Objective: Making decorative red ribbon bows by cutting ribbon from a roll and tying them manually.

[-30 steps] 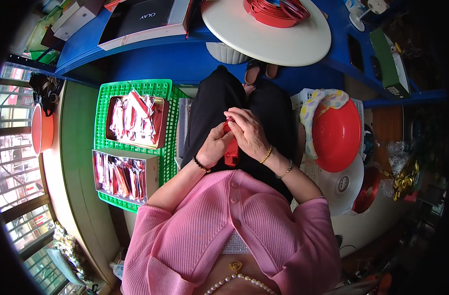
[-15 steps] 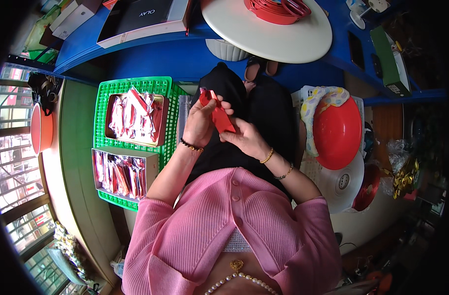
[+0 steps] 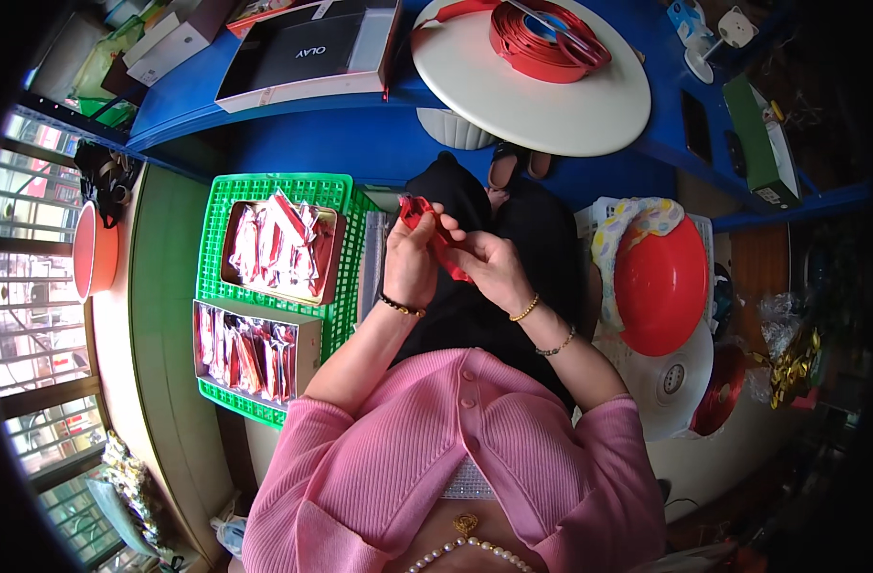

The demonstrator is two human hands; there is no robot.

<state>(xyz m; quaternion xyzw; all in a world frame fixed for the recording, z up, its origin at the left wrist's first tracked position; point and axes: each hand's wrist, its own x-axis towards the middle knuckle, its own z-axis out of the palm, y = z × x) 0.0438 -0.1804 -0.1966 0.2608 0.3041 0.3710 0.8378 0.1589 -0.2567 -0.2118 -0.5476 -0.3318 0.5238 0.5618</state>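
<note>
Over my lap, both hands hold a folded piece of red ribbon (image 3: 416,207). My left hand (image 3: 411,263) is closed on its upper part, with the thumb pressed on top. My right hand (image 3: 495,274) pinches the lower part, close beside the left fingertips. The fingers cover much of the piece, so its exact folds cannot be made out. Beyond my knees, a roll of red ribbon (image 3: 522,59) lies on a round white board (image 3: 561,119). Scissors (image 3: 578,45) rest on top of that roll.
At my left, a green plastic crate (image 3: 212,239) bears a tin (image 3: 333,253) and a box (image 3: 308,349), both filled with small red packets. On the right stand a red basin (image 3: 661,286) and a white reel (image 3: 668,368). An open flat box (image 3: 308,98) sits on the blue table (image 3: 174,105).
The whole view has shifted slightly down and right. The red ribbon piece, flat and long before, now looks more bunched between my fingers.
</note>
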